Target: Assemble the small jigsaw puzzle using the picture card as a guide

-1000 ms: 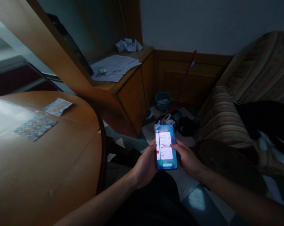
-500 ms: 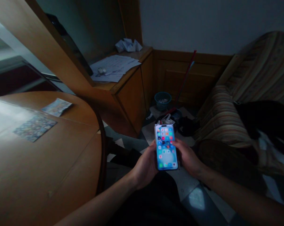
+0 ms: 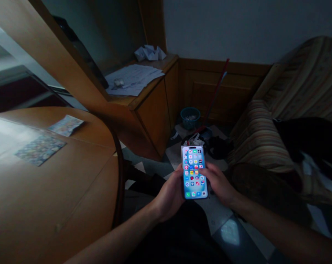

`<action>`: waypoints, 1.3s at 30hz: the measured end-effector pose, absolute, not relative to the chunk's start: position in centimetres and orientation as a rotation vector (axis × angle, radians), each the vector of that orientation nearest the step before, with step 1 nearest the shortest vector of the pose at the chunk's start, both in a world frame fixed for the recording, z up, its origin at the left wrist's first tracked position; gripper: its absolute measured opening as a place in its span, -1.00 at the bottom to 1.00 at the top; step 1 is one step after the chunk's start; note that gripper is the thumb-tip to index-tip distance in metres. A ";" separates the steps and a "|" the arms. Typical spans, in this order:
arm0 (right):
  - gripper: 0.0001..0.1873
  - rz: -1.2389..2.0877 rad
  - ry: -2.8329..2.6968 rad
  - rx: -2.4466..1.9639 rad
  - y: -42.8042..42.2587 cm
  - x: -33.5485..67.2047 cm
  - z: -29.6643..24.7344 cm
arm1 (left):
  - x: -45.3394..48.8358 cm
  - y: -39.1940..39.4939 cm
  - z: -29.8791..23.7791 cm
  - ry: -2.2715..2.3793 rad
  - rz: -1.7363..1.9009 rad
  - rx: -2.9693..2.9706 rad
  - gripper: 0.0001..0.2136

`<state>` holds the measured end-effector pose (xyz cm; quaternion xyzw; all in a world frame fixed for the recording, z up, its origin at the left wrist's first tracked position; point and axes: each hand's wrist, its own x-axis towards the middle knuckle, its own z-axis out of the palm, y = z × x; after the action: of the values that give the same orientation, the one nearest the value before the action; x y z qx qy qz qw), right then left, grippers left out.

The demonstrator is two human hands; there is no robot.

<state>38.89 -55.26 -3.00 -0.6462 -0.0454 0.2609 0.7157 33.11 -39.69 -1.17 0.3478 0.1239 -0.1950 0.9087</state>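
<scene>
A lit smartphone (image 3: 193, 172) is held upright in front of me, its screen full of app icons. My left hand (image 3: 169, 195) wraps round the phone's left edge and back. My right hand (image 3: 218, 184) grips the right edge, with its thumb lying on the screen about halfway up. Both forearms come in from the bottom of the view, over my dark trousers.
A round wooden table (image 3: 72, 190) fills the left, with two printed cards (image 3: 40, 148) on it. A wooden cabinet (image 3: 146, 99) with papers stands behind. A striped sofa (image 3: 270, 132) with dark clothing is on the right. A small basket (image 3: 190, 117), a red-handled broom and clutter lie on the floor.
The phone's screen went from an app-switcher card to a home screen, then to another page of icons. My right thumb moved onto the screen. Hands and phone stayed in place.
</scene>
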 end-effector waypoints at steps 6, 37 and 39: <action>-0.64 0.428 -0.154 -1.447 -55.2 40.2 -2.5 | 32.9 -39.9 -1.5 0.238 -0.420 0.745 -0.52; -0.52 0.359 -0.179 -1.597 -55.4 40.8 -1.6 | 32.7 -40.3 -1.1 0.267 -0.476 0.736 -0.52; -0.55 0.371 -0.136 -1.622 -55.4 40.9 -1.7 | 32.7 -40.3 -1.2 0.262 -0.485 0.741 -0.53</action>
<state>40.88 -55.36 -1.68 -0.7202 -0.0603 0.1647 0.6713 32.73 -40.29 -1.18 0.3576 0.1263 -0.2338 0.8953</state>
